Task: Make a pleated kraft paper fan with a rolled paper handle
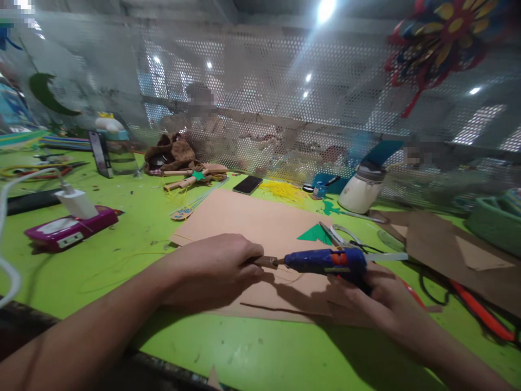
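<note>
I find my left grip (230, 259) closed on a small brown piece (265, 262), its long axis running left to right, free end pointing right. My right grip (380, 290) is wrapped round the handle of a blue glue gun (317, 260). The gun lies lengthwise across the view, nozzle (280, 261) pointing left at the piece's end; contact I cannot confirm. A pale glue stick (388, 256) protrudes rightward from its rear. Both are above the brown sheet (240, 217) on the green table (183, 347).
</note>
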A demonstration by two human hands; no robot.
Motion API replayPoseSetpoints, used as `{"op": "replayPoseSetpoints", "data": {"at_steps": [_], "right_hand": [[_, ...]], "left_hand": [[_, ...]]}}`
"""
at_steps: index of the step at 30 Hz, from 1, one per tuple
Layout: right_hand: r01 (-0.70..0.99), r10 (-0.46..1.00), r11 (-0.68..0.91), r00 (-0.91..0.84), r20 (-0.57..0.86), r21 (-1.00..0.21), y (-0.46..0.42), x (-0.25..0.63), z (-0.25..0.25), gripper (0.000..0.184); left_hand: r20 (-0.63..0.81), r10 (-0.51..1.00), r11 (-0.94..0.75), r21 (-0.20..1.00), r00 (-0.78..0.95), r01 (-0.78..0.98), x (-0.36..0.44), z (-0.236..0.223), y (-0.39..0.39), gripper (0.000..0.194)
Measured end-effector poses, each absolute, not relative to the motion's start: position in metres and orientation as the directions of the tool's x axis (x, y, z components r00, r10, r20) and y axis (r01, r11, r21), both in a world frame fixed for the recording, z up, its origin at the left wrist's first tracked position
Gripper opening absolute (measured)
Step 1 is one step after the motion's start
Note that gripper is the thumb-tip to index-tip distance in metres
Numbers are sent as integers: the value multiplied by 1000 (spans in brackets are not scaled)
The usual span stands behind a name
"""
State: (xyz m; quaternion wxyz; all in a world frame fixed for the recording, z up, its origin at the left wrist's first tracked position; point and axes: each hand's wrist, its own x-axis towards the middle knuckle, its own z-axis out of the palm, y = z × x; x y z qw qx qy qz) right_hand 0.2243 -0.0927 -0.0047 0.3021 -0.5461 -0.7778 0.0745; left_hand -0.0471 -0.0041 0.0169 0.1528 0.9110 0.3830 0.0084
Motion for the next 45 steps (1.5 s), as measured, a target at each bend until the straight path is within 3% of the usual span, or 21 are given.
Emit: {"op": "replayPoseSetpoints", "data": {"at_steps": [5,19,29,45], "right_hand": [[757,911,384,-219,349,-529,-91,222,-4,25],[714,953,257,-76,294,-651,-96,222,-7,33],[717,970,204,-57,235,-667,-94,222,-6,41],[668,971,188,-16,239,-720,-97,213,-1,35]], "left_hand": [[-121,694,-656,299,710,693,-45,19,-5,34],[-117,713,-620,353,691,700,-44,20,-2,34],[-118,697,-632,366,708,683,-45,17,-2,32],[-111,672,-659,360,732,660,-44,19,-1,30]]}}
